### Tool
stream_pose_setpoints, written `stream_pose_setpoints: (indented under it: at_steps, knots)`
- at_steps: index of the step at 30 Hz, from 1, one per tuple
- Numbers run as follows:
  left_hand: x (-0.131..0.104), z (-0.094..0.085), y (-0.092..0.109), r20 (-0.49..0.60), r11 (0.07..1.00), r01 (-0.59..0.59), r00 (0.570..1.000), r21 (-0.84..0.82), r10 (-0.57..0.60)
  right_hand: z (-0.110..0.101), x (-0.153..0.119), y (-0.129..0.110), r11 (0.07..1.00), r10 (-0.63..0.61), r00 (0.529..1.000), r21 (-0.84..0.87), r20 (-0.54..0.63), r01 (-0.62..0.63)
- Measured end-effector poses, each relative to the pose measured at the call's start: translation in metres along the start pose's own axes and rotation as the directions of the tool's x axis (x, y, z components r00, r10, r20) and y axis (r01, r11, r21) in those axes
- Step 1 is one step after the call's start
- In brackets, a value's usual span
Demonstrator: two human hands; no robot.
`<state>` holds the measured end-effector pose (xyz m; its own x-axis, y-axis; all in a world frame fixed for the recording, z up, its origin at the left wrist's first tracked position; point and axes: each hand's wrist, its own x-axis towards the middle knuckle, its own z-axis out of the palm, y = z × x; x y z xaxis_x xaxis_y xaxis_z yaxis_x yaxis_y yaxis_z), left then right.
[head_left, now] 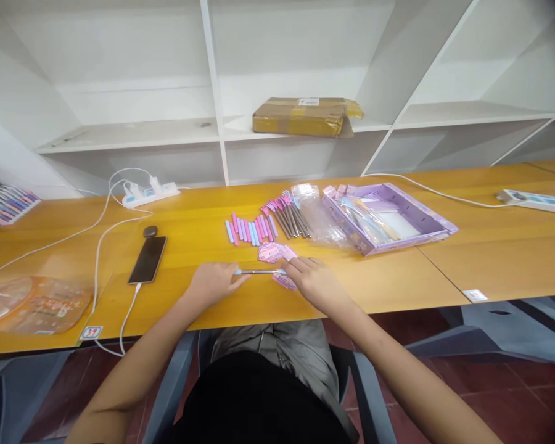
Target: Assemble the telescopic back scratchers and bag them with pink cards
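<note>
A thin back scratcher [260,271] with a metal shaft and light blue ends lies level between my hands, just above the table. My left hand [213,282] is closed round its left end; my right hand [315,282] grips the other end, whose tip the fingers partly hide. Beyond them is a row of pink, purple and blue tubes [251,230]. Right of these lies a pile of metal-shafted back scratchers [292,214] with pink claw heads. Small printed pink cards [271,252] lie close to my right fingers, with more cards [283,281] partly under that hand.
A purple tray [400,242] with wrapped items stands at right, beside crumpled clear plastic [318,213]. To the left are a phone [148,259] on a white cable, a power strip [150,193] and an orange bag [41,305]. A cardboard box [300,117] sits on the shelf.
</note>
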<state>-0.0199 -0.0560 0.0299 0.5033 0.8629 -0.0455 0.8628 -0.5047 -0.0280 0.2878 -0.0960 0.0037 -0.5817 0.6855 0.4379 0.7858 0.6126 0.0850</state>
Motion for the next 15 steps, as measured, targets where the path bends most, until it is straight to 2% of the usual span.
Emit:
stream_pose_setpoints:
  at_steps: [2,5,10,12,15]
  knots:
    - [-0.002,-0.004,-0.019,0.006,0.995,0.057,0.998,0.08,-0.057,-0.003,-0.013,0.017,1.0,0.02,1.0,-0.006,-0.003,-0.02]
    - [-0.015,-0.011,-0.062,-0.039,0.976,0.144,0.99,0.165,-0.139,-0.011,-0.047,0.059,0.996,0.081,0.997,-0.042,-0.018,-0.082]
    - [-0.058,-0.014,-0.14,-0.219,0.951,0.208,0.963,0.228,-0.158,-0.031,-0.127,0.142,0.96,0.26,0.961,-0.08,-0.099,-0.268]
    - [-0.072,-0.011,-0.158,-0.246,0.956,0.186,0.961,0.225,-0.129,-0.039,-0.151,0.159,0.947,0.307,0.948,-0.069,-0.081,-0.313]
    - [-0.081,-0.005,-0.166,-0.231,0.962,0.167,0.966,0.218,-0.115,-0.047,-0.165,0.159,0.945,0.323,0.946,-0.05,-0.01,-0.323]
